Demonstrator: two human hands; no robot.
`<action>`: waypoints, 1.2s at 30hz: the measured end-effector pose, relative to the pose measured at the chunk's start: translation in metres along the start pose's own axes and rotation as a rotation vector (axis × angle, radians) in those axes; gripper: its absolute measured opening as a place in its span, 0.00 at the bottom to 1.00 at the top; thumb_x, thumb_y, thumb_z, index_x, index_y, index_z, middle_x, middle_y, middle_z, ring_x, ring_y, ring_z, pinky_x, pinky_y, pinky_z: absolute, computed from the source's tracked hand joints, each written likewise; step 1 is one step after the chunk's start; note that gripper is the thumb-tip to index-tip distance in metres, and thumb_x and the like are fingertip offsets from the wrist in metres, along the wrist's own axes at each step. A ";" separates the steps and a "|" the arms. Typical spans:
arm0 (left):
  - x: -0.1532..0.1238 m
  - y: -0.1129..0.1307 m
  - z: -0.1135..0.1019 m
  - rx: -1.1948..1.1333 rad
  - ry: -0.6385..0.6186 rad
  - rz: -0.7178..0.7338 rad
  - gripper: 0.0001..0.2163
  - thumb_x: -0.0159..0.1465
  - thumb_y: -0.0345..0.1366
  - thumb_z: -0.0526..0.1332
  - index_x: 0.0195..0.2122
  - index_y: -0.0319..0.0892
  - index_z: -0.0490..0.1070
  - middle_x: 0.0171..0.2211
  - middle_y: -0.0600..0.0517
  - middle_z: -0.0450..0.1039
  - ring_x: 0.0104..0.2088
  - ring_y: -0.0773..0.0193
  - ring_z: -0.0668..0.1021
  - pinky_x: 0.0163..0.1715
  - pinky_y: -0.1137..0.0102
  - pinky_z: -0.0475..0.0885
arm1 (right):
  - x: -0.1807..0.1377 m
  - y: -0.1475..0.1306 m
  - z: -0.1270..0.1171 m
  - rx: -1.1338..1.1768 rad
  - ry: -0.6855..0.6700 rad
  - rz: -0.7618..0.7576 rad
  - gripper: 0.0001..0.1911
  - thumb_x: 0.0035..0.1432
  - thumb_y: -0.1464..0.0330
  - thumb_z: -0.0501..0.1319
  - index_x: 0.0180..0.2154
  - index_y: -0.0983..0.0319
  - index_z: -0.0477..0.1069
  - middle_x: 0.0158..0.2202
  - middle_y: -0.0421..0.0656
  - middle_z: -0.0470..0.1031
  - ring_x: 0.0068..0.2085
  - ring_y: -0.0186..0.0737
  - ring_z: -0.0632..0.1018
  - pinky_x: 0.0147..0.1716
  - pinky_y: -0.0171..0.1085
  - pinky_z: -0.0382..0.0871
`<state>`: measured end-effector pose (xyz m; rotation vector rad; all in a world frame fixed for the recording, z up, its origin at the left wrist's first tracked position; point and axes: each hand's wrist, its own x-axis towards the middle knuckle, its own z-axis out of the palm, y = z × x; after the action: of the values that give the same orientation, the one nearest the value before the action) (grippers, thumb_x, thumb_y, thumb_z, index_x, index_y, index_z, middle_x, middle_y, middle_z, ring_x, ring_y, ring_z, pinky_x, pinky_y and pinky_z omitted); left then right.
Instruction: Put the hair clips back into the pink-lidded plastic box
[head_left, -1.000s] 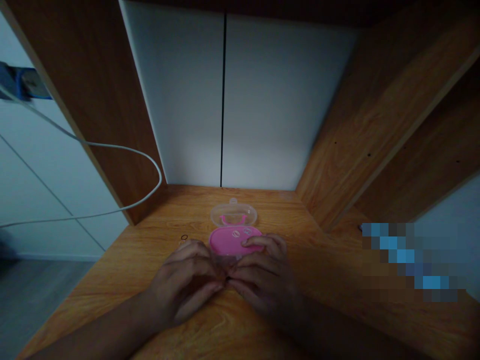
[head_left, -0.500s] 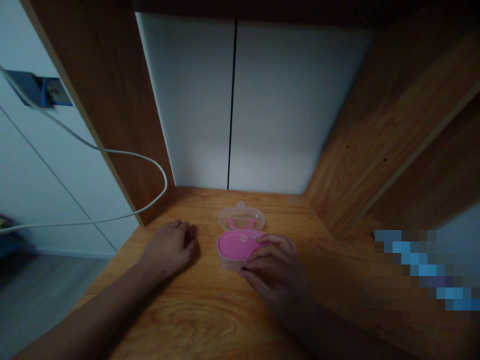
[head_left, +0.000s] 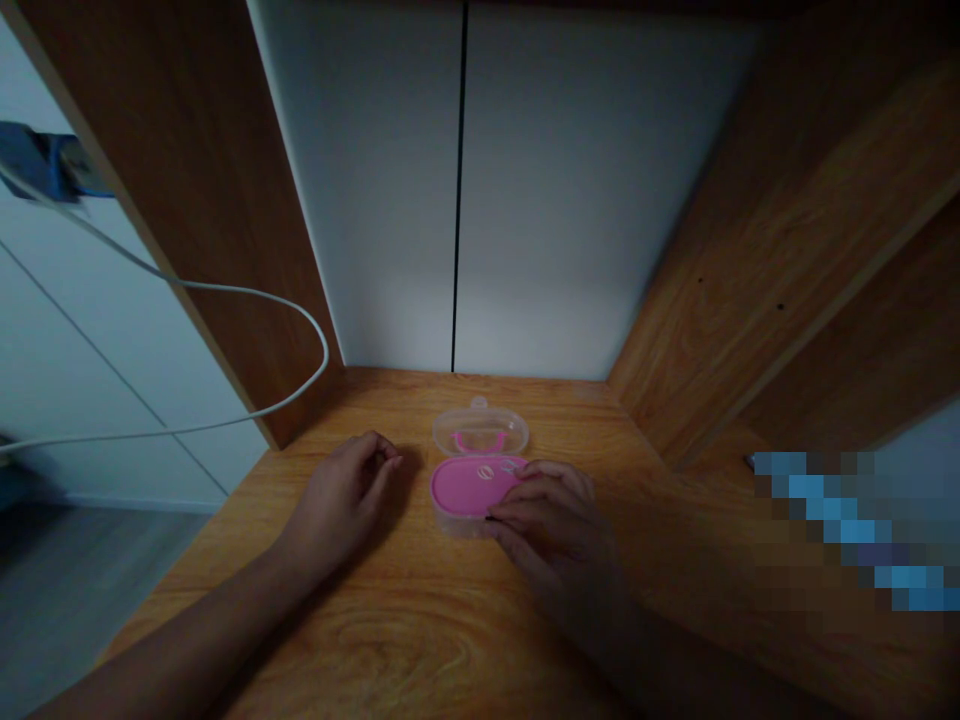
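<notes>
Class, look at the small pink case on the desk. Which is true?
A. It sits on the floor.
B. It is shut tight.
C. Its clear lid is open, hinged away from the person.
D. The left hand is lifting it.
C: the clear lid lies open behind the pink case, away from the person.

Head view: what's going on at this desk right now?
A person sits at a wooden desk with a small pink case, its clear lid flipped open behind it. The right hand rests against the case's near right edge. The left hand lies on the desk to its left, fingers curled. Whether it holds anything is too dim to tell.
</notes>
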<state>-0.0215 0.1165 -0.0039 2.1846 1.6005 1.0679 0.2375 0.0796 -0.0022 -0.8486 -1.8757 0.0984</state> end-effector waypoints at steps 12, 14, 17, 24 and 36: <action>-0.018 0.032 -0.001 -0.246 0.098 0.727 0.15 0.65 0.18 0.58 0.50 0.36 0.72 0.39 0.46 0.78 0.41 0.64 0.78 0.41 0.70 0.75 | -0.001 -0.002 -0.001 -0.019 -0.024 0.006 0.13 0.62 0.74 0.64 0.45 0.51 0.76 0.34 0.38 0.80 0.46 0.46 0.73 0.47 0.49 0.64; -0.020 0.036 0.000 -0.266 0.077 0.764 0.14 0.65 0.19 0.59 0.51 0.35 0.72 0.40 0.45 0.78 0.42 0.63 0.78 0.41 0.69 0.76 | -0.002 -0.002 -0.001 -0.027 -0.027 0.005 0.11 0.61 0.73 0.66 0.43 0.51 0.76 0.34 0.38 0.80 0.46 0.46 0.73 0.48 0.50 0.63; -0.021 0.038 -0.001 -0.286 0.019 0.802 0.13 0.66 0.22 0.60 0.51 0.36 0.73 0.40 0.45 0.78 0.43 0.61 0.78 0.41 0.67 0.76 | -0.002 -0.003 -0.001 -0.019 -0.020 0.006 0.09 0.58 0.72 0.69 0.40 0.52 0.77 0.32 0.37 0.80 0.45 0.46 0.73 0.47 0.50 0.63; -0.021 0.037 -0.005 -0.298 -0.007 0.764 0.10 0.66 0.23 0.60 0.47 0.41 0.73 0.39 0.47 0.80 0.39 0.61 0.79 0.39 0.65 0.75 | 0.001 -0.007 -0.001 0.023 0.008 -0.015 0.08 0.53 0.69 0.72 0.33 0.54 0.75 0.29 0.36 0.80 0.43 0.47 0.76 0.46 0.51 0.65; -0.021 0.040 -0.003 -0.282 0.015 0.755 0.15 0.63 0.21 0.63 0.49 0.40 0.73 0.39 0.48 0.81 0.39 0.61 0.80 0.40 0.65 0.76 | 0.002 -0.009 -0.002 -0.004 -0.017 -0.015 0.09 0.53 0.71 0.72 0.34 0.53 0.76 0.30 0.36 0.80 0.44 0.47 0.76 0.47 0.50 0.64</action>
<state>0.0026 0.0819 0.0122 2.6108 0.5395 1.3773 0.2336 0.0732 0.0043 -0.8384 -1.8986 0.0930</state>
